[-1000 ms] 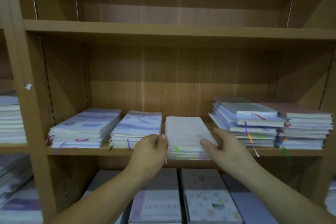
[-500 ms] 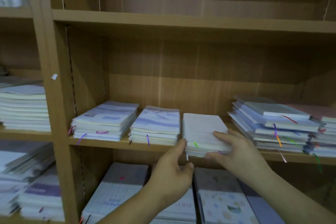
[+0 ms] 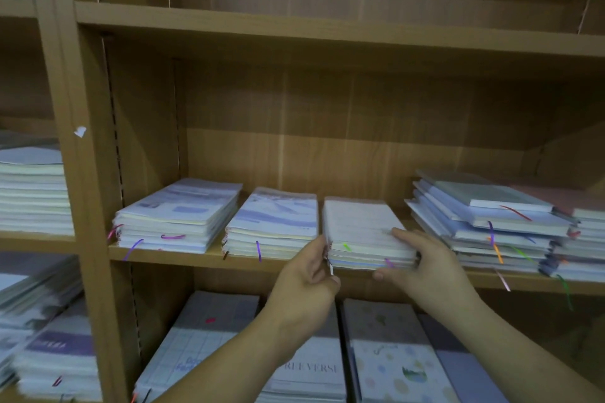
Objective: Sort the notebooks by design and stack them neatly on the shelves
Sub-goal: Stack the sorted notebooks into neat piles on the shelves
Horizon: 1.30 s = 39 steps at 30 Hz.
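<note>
A low stack of white-covered notebooks (image 3: 360,226) lies flat on the wooden middle shelf (image 3: 196,258), its front edge hanging slightly over the shelf's lip. A green ribbon marker (image 3: 347,246) sticks out of its front.

The right hand (image 3: 429,268) grips this stack at its front right corner, fingers lying across the top cover and the thumb tucked under the front edge. The left hand (image 3: 304,285) is at the stack's front left corner with its fingers curled and touching the edges of the notebooks. I cannot tell whether it truly pinches anything there.

Just left of the white stack, almost touching it, sits a stack of lavender-patterned notebooks (image 3: 275,222). Further left is a stack of pale blue-and-white notebooks (image 3: 180,216) with purple ribbons trailing out.

To the right of the white stack, near it, stands an untidy pile of grey-blue notebooks (image 3: 484,216) fanned out of line, and beyond that a pink-topped pile (image 3: 586,222).

Below the white stack, on the next shelf down, lie a grey notebook lettered "FREE VERSE" (image 3: 311,366) and a pastel-dotted notebook (image 3: 393,360) side by side.
</note>
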Available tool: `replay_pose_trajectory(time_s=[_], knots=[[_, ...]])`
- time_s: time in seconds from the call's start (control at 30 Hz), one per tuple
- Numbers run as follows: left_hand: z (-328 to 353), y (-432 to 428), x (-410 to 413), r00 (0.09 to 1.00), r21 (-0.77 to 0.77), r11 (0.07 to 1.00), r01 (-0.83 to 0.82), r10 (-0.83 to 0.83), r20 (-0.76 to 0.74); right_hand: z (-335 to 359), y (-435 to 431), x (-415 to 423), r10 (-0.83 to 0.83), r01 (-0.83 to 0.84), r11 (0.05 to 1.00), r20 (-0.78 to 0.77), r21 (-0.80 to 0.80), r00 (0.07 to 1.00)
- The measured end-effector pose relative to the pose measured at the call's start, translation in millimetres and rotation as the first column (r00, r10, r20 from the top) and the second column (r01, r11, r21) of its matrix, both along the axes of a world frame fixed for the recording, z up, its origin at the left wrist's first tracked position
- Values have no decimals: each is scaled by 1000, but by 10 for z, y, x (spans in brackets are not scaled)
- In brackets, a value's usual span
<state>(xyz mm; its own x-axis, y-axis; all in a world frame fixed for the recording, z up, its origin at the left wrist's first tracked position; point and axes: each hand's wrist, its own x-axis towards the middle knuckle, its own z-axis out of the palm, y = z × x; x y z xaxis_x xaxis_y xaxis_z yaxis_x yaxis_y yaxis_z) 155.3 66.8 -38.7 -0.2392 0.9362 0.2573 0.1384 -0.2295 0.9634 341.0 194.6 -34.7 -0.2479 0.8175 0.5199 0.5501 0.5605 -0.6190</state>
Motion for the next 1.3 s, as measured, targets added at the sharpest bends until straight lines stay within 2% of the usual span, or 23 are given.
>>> replay_pose_trajectory(time_s=[0.07, 0.27, 0.4, 0.5, 0.8, 0.97, 1.1, 1.3], knots=[[-17, 34, -15, 1000, 8, 1000, -19, 19, 23, -38, -22, 63, 2, -3, 1000, -42, -25, 999], [52, 62, 86, 998, -25, 1000, 8, -10, -58, 88, -18, 15, -54, 55, 998, 14, -31, 998], [1, 93, 46, 997, -5, 1000, 3, -4, -76, 52, -38, 46, -71, 70, 997, -27, -26, 997], [-31, 69, 6, 992, 17, 996, -84, 85, -95, 66, -60, 61, -91, 91, 996, -22, -6, 996], [-33, 47, 6, 980, 3, 998, -68, 67, -187, 150, -161, 46, -157, 155, 987, 93, 32, 983], [-60, 57, -53, 968, -6, 999, -54, 51, -245, 197, -248, 2, -182, 145, 980, 325, 134, 928], [-155, 29, -118, 960, -26, 999, 36, -42, -278, 201, -268, 3, -171, 146, 985, 352, 97, 920], [-247, 67, -193, 933, -32, 999, 18, -28, -358, 202, -314, 4, -193, 167, 981, 412, 100, 891]])
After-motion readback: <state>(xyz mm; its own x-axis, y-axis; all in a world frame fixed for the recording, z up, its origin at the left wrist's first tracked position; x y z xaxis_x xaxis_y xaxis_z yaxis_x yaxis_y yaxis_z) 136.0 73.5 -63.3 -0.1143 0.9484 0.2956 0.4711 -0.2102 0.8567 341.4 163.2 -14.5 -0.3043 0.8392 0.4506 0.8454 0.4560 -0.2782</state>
